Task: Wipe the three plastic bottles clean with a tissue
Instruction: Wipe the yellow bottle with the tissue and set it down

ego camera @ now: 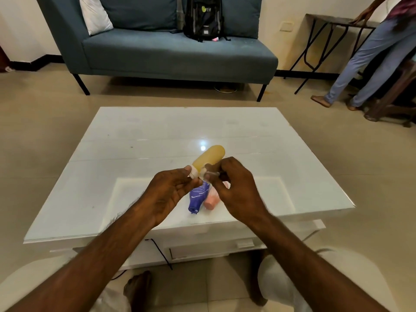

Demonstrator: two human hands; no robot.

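Note:
A yellow bottle [210, 158] with a white cap is held tilted above the white table [135, 154], its base pointing away from me. My left hand [167, 194] pinches the bottle at its cap end. My right hand [234, 188] is closed on a small white tissue [208, 173] pressed against the bottle's neck. Below my hands a purple bottle [198, 197] and a pink bottle [211, 199] lie side by side on the table, partly hidden by my fingers.
A blue sofa [168, 52] with a black backpack [203, 18] stands beyond the table. A person [371, 52] stands at the right by a dark folding table [331, 21]. My knees and one foot are below the table's near edge.

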